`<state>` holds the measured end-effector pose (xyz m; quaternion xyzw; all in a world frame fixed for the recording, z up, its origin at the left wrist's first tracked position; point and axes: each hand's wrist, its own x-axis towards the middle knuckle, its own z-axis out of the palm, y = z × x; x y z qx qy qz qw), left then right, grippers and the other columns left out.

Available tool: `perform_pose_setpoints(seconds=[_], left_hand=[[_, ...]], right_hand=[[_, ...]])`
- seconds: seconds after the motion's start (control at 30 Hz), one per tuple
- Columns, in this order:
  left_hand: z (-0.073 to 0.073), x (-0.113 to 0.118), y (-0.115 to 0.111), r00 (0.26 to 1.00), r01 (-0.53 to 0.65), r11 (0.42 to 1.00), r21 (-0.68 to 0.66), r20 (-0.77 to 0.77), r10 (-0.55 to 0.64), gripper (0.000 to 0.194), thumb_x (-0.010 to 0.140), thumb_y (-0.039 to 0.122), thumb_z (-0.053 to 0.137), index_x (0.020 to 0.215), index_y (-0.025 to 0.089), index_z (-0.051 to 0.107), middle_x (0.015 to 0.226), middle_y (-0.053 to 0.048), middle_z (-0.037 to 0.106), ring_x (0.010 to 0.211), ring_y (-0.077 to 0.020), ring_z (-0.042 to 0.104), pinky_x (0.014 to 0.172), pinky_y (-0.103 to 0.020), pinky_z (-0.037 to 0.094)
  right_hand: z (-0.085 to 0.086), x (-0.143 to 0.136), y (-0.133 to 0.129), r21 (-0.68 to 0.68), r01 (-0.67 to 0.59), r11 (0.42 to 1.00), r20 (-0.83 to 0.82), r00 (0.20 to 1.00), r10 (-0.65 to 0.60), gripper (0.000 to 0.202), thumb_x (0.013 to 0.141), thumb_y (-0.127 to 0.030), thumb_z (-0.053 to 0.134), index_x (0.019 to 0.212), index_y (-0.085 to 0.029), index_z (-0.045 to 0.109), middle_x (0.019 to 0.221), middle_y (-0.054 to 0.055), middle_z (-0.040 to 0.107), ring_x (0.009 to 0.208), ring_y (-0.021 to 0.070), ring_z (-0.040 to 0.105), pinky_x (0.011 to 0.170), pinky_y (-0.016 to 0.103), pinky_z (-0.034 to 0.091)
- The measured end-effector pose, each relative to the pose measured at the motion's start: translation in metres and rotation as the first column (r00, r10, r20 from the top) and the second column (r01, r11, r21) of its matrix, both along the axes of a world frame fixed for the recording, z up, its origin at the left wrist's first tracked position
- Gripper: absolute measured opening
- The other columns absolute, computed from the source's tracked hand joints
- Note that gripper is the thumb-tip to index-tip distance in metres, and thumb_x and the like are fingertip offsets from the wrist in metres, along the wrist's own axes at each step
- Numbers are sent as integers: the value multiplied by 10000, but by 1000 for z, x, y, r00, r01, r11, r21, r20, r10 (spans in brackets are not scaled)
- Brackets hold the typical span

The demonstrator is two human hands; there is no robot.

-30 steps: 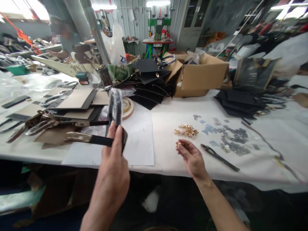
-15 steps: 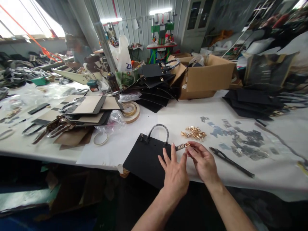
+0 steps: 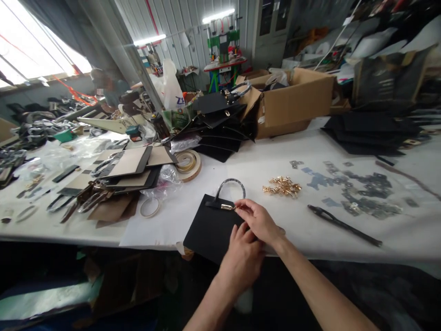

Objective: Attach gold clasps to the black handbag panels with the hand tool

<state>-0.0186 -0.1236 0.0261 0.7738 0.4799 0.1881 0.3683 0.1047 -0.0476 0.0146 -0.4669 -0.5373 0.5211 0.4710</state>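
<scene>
A black handbag panel [image 3: 206, 230] lies at the table's front edge, partly overhanging it. Its plastic-wrapped handle [image 3: 230, 181] stands up at the top. A short black strap [image 3: 212, 204] with a gold metal clasp [image 3: 226, 207] runs across the upper part of the panel. My right hand [image 3: 258, 220] pinches the clasp end of this strap between thumb and fingertips; a small gold bit shows there. Bent over the panel's right part, my left hand [image 3: 243, 257] grips it with curled fingers; its thumb is hidden. The right hand crosses just above the left.
A pile of small gold fittings [image 3: 282, 186] lies beyond my hands. To its right are scattered grey metal plates [image 3: 370, 193] and a black strip-like tool [image 3: 344, 225]. Stacked panels [image 3: 129, 163], tape rolls [image 3: 189, 165] and a cardboard box [image 3: 298, 103] stand around. A person sits far left.
My right hand has moved left with the strap, which now lies over the panel instead of sticking out to the right. My left hand's spread fingers have curled. The view has shifted slightly.
</scene>
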Motion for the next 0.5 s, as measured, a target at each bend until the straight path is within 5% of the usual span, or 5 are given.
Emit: perform_pose_setpoints(seconds=[0.1, 0.2, 0.3, 0.5], left_hand=[[12, -59, 24, 959, -266, 963, 47, 119, 259, 278, 961, 274, 579, 1170, 281, 762, 1208, -99, 735, 1202, -324, 638, 1170, -510, 413], [13, -99, 57, 858, -499, 839, 217, -13, 514, 507, 844, 313, 763, 1339, 268, 661, 1495, -114, 544, 1417, -375, 427, 1216, -535, 315], [5, -109, 83, 858, -465, 870, 167, -159, 489, 607, 708, 367, 892, 1267, 255, 683, 1399, -127, 557, 1339, -378, 460, 1155, -518, 371], [-3, -107, 97, 848, -465, 869, 167, -197, 492, 306, 783, 456, 817, 867, 218, 644, 967, -60, 596, 971, -268, 592, 923, -392, 473]], right_hand=[[-26, 15, 7, -63, 69, 996, -23, 997, -71, 340, 821, -498, 774, 1008, -214, 758, 915, 54, 795, 850, 228, 755, 854, 373, 624], [-33, 21, 5, -80, 109, 991, -85, 990, -116, 389, 834, -524, 769, 1060, -207, 751, 932, 65, 800, 873, 237, 767, 868, 378, 620], [-30, 17, -1, -25, 122, 992, -7, 992, -123, 346, 856, -501, 761, 1064, -226, 757, 976, 62, 800, 891, 239, 765, 863, 372, 618], [-26, 15, -10, 127, 113, 985, 99, 987, -126, 255, 904, -451, 719, 1056, -259, 789, 1065, 56, 788, 968, 239, 745, 872, 361, 606]])
